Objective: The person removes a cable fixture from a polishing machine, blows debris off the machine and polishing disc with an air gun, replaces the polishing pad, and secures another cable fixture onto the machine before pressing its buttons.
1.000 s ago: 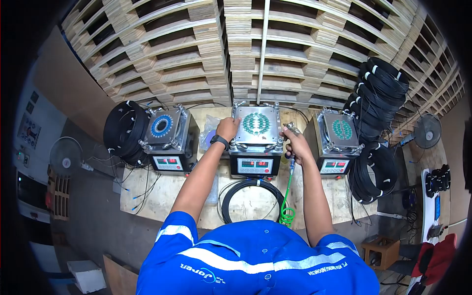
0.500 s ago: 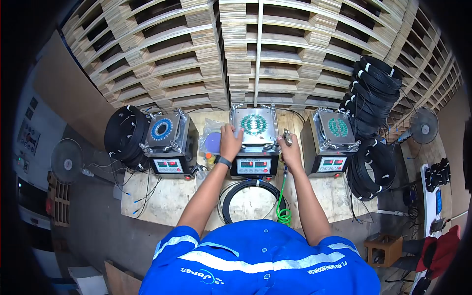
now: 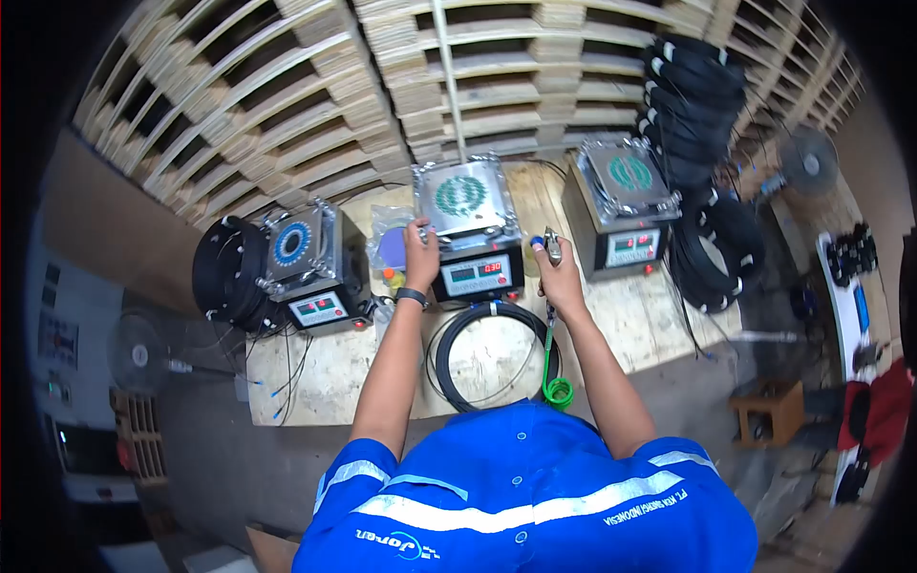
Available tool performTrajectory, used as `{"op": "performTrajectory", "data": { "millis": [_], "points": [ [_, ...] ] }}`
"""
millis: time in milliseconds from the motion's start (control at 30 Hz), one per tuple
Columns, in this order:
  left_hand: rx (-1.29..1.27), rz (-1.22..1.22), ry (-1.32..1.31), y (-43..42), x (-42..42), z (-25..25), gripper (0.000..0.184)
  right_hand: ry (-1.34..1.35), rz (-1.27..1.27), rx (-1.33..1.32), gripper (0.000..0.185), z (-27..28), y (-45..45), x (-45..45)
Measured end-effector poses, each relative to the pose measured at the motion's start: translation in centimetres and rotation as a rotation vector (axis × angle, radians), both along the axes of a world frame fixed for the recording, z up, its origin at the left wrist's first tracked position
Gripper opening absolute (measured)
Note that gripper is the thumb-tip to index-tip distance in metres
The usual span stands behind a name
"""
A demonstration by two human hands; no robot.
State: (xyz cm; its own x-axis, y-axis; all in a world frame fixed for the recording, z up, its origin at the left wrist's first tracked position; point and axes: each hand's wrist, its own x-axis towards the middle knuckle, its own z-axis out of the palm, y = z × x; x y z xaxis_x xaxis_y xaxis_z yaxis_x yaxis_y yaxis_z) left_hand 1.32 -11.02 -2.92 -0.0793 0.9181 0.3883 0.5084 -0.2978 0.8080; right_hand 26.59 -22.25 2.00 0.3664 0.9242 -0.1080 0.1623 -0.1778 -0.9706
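The middle polishing-type machine (image 3: 468, 215) has a metal top plate with a ring of green fittings. My left hand (image 3: 420, 256) is at its front left corner, fingers curled by a small metal clamp; what they grip is partly hidden. To the right of this machine, my right hand (image 3: 562, 277) is wrapped round a metal air blow gun (image 3: 552, 246), nozzle end up. From the gun a green coiled hose (image 3: 558, 390) hangs down. A coil of black cable (image 3: 444, 363) lies on the wooden bench in front of the machine. Red digits light the machine's display (image 3: 478, 274).
A similar machine with a blue ring (image 3: 304, 246) stands left, another with green fittings (image 3: 630, 177) right. Black cable coils (image 3: 229, 272) flank them, with a tall stack (image 3: 693, 105) at right. Wooden pallets (image 3: 564, 76) rise behind. A purple disc (image 3: 393, 246) lies beside the middle machine.
My left hand has shifted from the plate's left side to its front left corner. My right hand still holds the blow gun. The middle display's digits differ, and the view has tilted.
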Motion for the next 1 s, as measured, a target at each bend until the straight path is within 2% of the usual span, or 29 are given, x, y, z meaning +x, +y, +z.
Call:
{"op": "performTrajectory", "data": {
  "millis": [33, 167, 333, 500, 600, 700, 767, 833, 900, 933, 1000],
  "points": [
    [-0.014, -0.01, -0.035, 0.5, -0.2, -0.7, 0.025, 0.066, -0.016, -0.055, 0.044, 1.7, -1.8, 0.4],
    [-0.102, -0.058, -0.219, 2.5, -1.2, -4.2, 0.022, 0.121, -0.151, -0.021, 0.036, -0.6, -7.6, 3.6],
    [0.075, 0.024, -0.112, 1.0, 0.5, -2.4, 0.017, 0.076, -0.409, 0.022, 0.036, -4.0, -18.0, 5.0],
    [0.127, 0.054, -0.114, 1.2, 0.9, -2.8, 0.017, 0.07, -0.731, -0.095, 0.042, -10.6, -30.0, 0.7],
    [0.109, -0.012, -0.068, 1.6, 0.1, -3.3, 0.021, 0.243, -0.885, -0.145, 0.029, -14.3, -35.1, -4.7],
    [0.057, -0.097, -0.122, 1.1, -0.7, -2.2, 0.024, 0.463, -1.047, -0.107, 0.03, -17.3, -36.8, -10.2],
    [-0.023, -0.099, -0.106, 1.5, -0.7, -2.1, 0.027, 0.475, -1.101, -0.11, 0.033, -19.7, -36.9, -12.8],
    [0.003, -0.106, -0.091, 1.7, -1.1, -2.2, 0.027, 0.535, -1.201, -0.074, 0.033, -20.7, -35.1, -15.9],
    [-0.02, -0.193, -0.044, 2.0, -2.0, -2.1, 0.029, 0.547, -1.182, -0.125, 0.032, -22.1, -33.9, -18.7],
    [-0.012, -0.195, -0.043, 2.2, -2.3, -1.9, 0.029, 0.594, -1.13, -0.16, 0.036, -25.1, -33.6, -19.7],
    [-0.006, -0.298, -0.046, 3.1, -3.2, -2.7, 0.029, 0.035, -1.126, -0.322, 0.041, -24.4, -31.5, -22.4]
  ]
}}
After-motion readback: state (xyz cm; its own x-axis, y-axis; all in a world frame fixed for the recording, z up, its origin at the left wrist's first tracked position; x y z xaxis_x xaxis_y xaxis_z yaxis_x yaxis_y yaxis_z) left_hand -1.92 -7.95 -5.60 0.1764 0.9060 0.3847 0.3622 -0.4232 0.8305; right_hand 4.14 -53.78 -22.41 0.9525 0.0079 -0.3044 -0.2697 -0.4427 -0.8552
